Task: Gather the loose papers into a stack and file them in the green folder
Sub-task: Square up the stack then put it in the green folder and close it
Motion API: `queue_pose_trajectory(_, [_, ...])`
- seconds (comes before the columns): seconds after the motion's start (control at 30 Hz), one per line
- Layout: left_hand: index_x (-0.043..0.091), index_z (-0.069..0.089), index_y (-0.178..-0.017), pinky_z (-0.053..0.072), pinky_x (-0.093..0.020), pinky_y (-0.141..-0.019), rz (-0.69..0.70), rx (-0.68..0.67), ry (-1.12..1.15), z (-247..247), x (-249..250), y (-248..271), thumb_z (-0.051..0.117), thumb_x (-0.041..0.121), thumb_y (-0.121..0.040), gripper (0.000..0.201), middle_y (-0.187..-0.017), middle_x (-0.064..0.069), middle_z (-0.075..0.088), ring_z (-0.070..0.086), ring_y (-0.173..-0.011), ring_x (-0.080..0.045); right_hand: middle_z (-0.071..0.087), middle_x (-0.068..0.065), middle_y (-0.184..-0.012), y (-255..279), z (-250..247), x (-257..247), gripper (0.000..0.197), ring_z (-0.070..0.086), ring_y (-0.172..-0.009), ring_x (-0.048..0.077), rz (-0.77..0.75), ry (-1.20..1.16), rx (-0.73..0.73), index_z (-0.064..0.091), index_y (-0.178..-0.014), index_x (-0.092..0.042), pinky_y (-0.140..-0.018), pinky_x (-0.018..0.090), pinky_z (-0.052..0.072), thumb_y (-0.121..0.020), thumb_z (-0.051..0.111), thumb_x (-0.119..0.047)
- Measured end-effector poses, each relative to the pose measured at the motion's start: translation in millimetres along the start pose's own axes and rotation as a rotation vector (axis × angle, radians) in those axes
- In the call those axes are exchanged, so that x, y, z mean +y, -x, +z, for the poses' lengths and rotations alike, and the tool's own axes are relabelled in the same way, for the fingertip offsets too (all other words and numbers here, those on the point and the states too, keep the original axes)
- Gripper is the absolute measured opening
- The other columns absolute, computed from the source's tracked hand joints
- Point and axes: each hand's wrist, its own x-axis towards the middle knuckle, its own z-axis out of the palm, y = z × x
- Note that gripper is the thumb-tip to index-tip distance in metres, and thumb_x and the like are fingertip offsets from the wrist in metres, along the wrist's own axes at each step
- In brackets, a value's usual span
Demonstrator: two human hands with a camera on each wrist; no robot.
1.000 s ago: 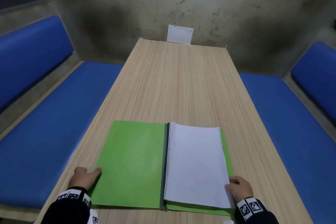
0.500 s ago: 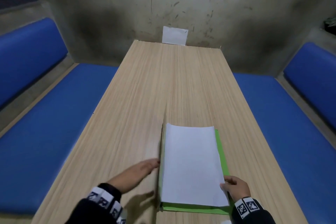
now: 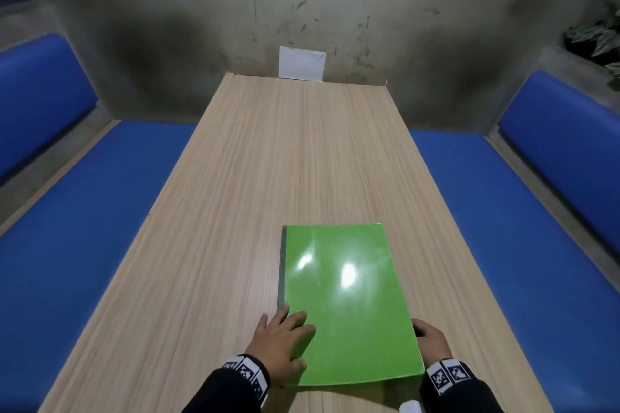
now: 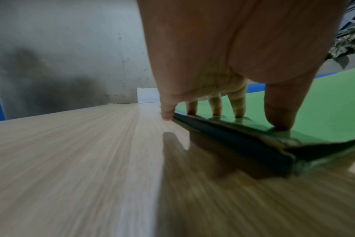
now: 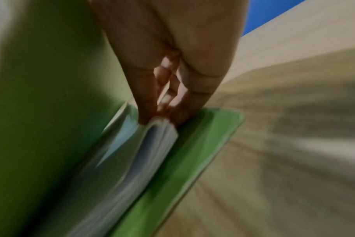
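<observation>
The green folder point(image 3: 345, 298) lies closed on the near part of the wooden table point(image 3: 268, 161), its dark spine to the left. My left hand point(image 3: 281, 339) presses flat on the cover's near left corner, fingers spread and straight point(image 4: 238, 110) beside the spine point(image 4: 233, 136). At the folder's near right edge is my right hand point(image 3: 431, 339). In the blurred right wrist view its fingers point(image 5: 162, 115) pinch the corner of the white paper stack point(image 5: 152, 144) between the raised top cover point(image 5: 40, 96) and the bottom cover point(image 5: 203, 144).
A white sheet point(image 3: 301, 63) is stuck on the stained wall at the table's far end. Blue padded benches point(image 3: 84, 245) point(image 3: 520, 228) run along both sides. A leafy plant point(image 3: 597, 37) sits on the ledge at far right.
My left hand swung the left cover over onto the papers, closing the folder, and now rests on it. The right hand stayed at the stack's near right corner.
</observation>
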Motion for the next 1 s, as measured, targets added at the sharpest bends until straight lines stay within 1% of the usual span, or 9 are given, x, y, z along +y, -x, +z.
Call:
queue_pose_trajectory(0.07, [0.039,0.02,-0.143,-0.006,-0.054,-0.115,-0.005,0.002,-0.03,3.4,-0.7,-2.1,0.049,0.038,-0.086,0.064,-0.159,0.01,0.007,-0.007,-0.147,-0.021,0.069,0.004,-0.059,-7.3,-6.3,6.6,0.019,0.064,-0.056,0.019,0.047,-0.03,0.002,0.066,-0.076,-0.003,-0.042,0.02,0.053,-0.079,0.059,0.015])
queue_pose_trajectory(0.2, [0.04,0.021,-0.143,-0.007,-0.052,-0.115,-0.006,0.018,-0.008,3.9,0.8,0.0,0.049,0.038,-0.086,0.064,-0.159,0.01,0.005,-0.007,-0.147,-0.021,0.065,0.019,-0.106,-19.7,-18.1,20.2,0.022,0.059,-0.09,0.03,0.058,0.019,0.133,0.063,-0.107,0.005,-0.091,0.04,0.047,-0.088,0.057,-0.005])
queue_pose_trajectory(0.33, [0.037,0.02,-0.144,0.014,-0.042,-0.118,-0.103,0.28,0.392,6.6,1.8,4.9,0.055,0.036,-0.086,0.068,-0.157,0.009,0.005,0.008,-0.145,-0.02,0.06,0.02,-0.124,-14.0,-11.9,23.9,0.043,0.055,-0.113,0.034,0.052,0.14,0.131,0.057,-0.121,0.002,-0.102,0.042,0.042,-0.084,0.065,-0.02])
queue_pose_trajectory(0.4, [0.026,0.022,-0.145,0.028,-0.035,-0.114,-0.234,0.435,0.616,9.7,-2.0,3.8,0.057,0.026,-0.088,0.067,-0.151,-0.002,0.02,0.03,-0.136,-0.021,0.058,0.019,-0.128,-10.7,-4.1,22.3,0.046,0.054,-0.117,0.032,0.043,0.195,0.122,0.054,-0.126,0.001,-0.104,0.04,0.04,-0.083,0.065,-0.013])
queue_pose_trajectory(0.53, [0.016,0.031,-0.141,0.043,-0.033,-0.104,-0.336,0.37,0.856,14.6,-11.6,0.3,0.058,0.012,-0.087,0.061,-0.135,-0.009,0.041,0.055,-0.117,-0.024,0.064,0.015,-0.121,-9.9,9.6,13.8,0.041,0.06,-0.105,0.029,0.043,0.238,0.138,0.059,-0.122,-0.004,-0.1,0.038,0.045,-0.082,0.06,0.002])
queue_pose_trajectory(0.63, [0.015,0.04,-0.136,0.047,-0.035,-0.1,-0.33,0.397,0.853,11.7,-18.0,2.6,0.06,0.009,-0.085,0.056,-0.126,-0.008,0.051,0.057,-0.107,-0.02,0.07,0.013,-0.104,-8.5,21.5,7.6,0.035,0.06,-0.086,0.024,0.033,0.222,0.123,0.067,-0.111,-0.007,-0.09,0.035,0.05,-0.079,0.059,0.006])
queue_pose_trajectory(0.73, [0.014,0.036,-0.139,0.043,-0.035,-0.102,-0.381,0.441,0.827,7.1,-27.3,10.1,0.057,0.007,-0.087,0.057,-0.124,-0.008,0.048,0.05,-0.101,-0.018,0.069,0.012,-0.102,-2.9,37.0,3.0,0.034,0.061,-0.087,0.023,-0.005,0.213,0.071,0.067,-0.11,-0.008,-0.087,0.031,0.049,-0.08,0.06,0.005])
queue_pose_trajectory(0.9, [0.013,0.027,-0.144,0.039,-0.039,-0.105,-0.463,0.473,0.769,11.3,-55.0,25.3,0.062,0.018,-0.084,0.069,-0.133,-0.013,0.041,0.048,-0.118,-0.026,0.065,-0.003,-0.076,6.4,65.0,4.9,0.034,0.062,-0.086,0.024,-0.053,0.145,-0.024,0.063,-0.079,-0.026,-0.09,0.033,0.051,-0.076,0.061,0.008])
queue_pose_trajectory(1.0, [0.015,0.024,-0.145,0.037,-0.04,-0.107,-0.472,0.461,0.747,18.1,-65.4,32.0,0.071,0.027,-0.077,0.084,-0.138,-0.012,0.037,0.043,-0.125,-0.027,0.063,-0.008,-0.074,14.8,73.1,5.4,0.031,0.061,-0.085,0.023,-0.056,0.103,-0.044,0.061,-0.08,-0.023,-0.085,0.03,0.049,-0.076,0.062,0.007])
